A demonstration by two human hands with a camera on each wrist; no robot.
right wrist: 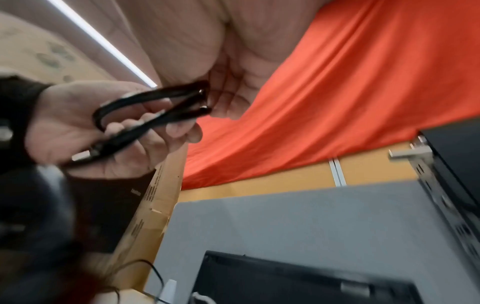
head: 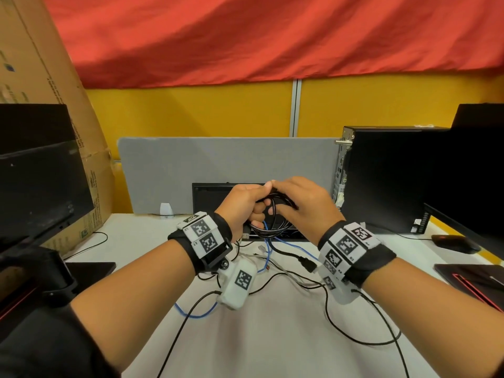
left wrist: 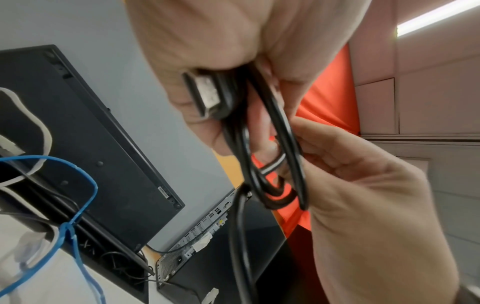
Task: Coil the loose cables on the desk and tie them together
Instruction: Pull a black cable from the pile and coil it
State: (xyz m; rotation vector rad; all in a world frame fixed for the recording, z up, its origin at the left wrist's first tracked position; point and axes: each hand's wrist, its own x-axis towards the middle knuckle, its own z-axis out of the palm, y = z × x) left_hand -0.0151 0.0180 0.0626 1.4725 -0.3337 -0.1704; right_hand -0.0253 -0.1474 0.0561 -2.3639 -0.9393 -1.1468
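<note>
Nearest me, thin black wires sprawl loose over the white desk, and a blue network cable loops among them beside a pale grey cord. None of those are gathered yet.

Just above that mess I've got the thick black rubber-sheathed cable up off the desk, between both hands. My left hand is clenched around the bunched loops, with the flat metal-faced plug tucked against the palm. My right hand is curled over the far side of the same loops, its fingers pinching the strands together.

I'd judge it light but springy: the loops bow outward, so they'll want to fan open if I ease off. The sheath looks smooth, a bit slippery. Best hold is where the strands cross, squeezed flat, not at the plug. The tail hangs down to its black connector on the desk and may drag.

Further back stands a dark monitor against a grey fabric divider, and a black computer tower sits to the right.
</note>
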